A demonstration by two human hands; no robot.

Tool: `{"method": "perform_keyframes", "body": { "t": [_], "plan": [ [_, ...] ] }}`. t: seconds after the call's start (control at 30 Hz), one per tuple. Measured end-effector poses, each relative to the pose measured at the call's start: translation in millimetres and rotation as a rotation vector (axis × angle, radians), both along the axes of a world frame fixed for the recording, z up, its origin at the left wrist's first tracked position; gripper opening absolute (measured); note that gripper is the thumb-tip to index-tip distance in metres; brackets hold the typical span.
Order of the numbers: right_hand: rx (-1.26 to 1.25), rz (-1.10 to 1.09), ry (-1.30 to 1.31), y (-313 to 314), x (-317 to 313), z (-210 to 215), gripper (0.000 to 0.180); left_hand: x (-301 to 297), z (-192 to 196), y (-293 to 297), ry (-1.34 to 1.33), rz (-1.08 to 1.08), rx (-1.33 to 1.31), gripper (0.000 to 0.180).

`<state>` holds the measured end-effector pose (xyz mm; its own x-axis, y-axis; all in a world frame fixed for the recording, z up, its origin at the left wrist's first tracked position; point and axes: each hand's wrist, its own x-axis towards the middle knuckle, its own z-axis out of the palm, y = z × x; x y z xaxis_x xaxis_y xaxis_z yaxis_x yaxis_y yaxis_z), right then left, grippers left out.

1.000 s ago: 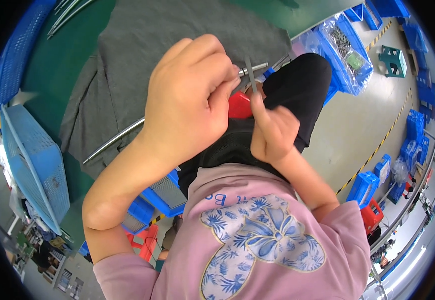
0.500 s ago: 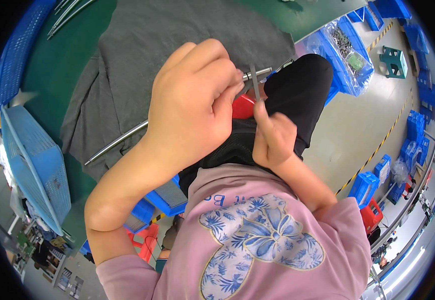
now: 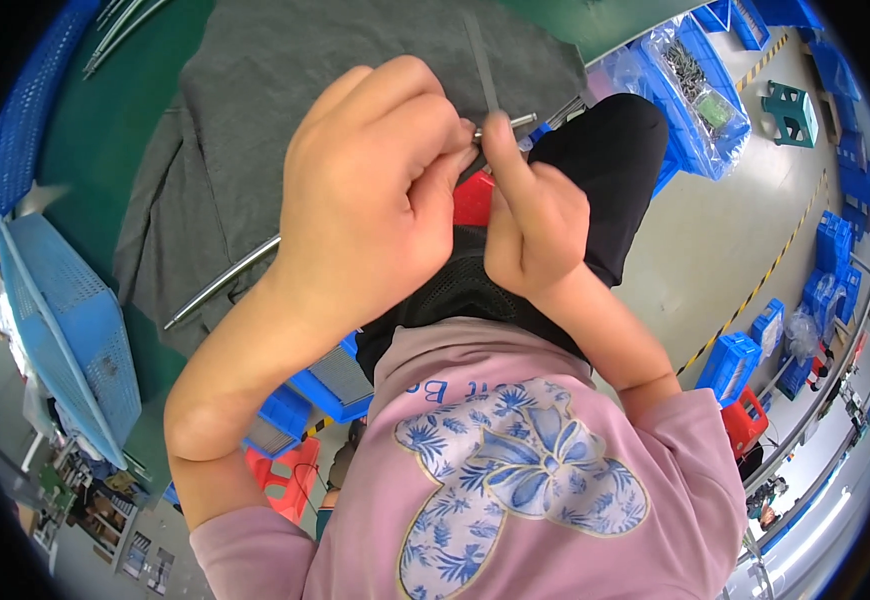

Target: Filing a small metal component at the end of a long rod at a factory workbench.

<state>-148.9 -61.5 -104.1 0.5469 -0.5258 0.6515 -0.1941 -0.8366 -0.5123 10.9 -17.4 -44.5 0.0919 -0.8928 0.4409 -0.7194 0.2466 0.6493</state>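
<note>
My left hand (image 3: 370, 200) is closed around a slim shiny metal rod (image 3: 220, 285), which slants from lower left to upper right. One end comes out below my wrist, the other past my fingertips. Against the rod, close to those fingertips, my right hand (image 3: 545, 225) pinches a thin flat grey strip (image 3: 482, 65) under its thumb. The strip points away from me across the rod; I cannot tell its exact kind. Beneath the rod a dark grey cloth (image 3: 245, 110) covers part of the green table (image 3: 170, 60).
More metal rods (image 3: 120, 35) lie at the far left. A light blue perforated basket (image 3: 75, 340) stands at the left edge. On the right, a blue bin (image 3: 730, 135) holds a plastic bag of small metal parts, with a green stool (image 3: 793, 113) beyond it.
My right hand has moved away from me and slightly left, pushing the grey strip farther across the rod. My left hand, still gripping the rod, has shifted slightly left and away.
</note>
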Motion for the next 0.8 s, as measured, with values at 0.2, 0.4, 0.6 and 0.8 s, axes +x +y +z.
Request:
{"method": "perform_keyframes", "body": {
  "t": [0.2, 0.4, 0.6, 0.8],
  "plan": [
    [0.086, 0.071, 0.03, 4, -12, -4, 0.055, -1, 4, 0, -0.007, -0.005, 0.031, 0.016],
    [0.118, 0.075, -0.05, 14, -22, -16, 0.056, 0, 4, -1, -0.02, -0.013, 0.026, 0.017],
    [0.058, 0.029, -0.015, -2, -1, 4, 0.057, 2, 4, 0, -0.013, -0.007, 0.026, 0.017],
    [0.099, 0.008, 0.031, -1, -4, 9, 0.054, 0, 2, -3, 0.001, -0.004, 0.005, 0.016]
  ]
}}
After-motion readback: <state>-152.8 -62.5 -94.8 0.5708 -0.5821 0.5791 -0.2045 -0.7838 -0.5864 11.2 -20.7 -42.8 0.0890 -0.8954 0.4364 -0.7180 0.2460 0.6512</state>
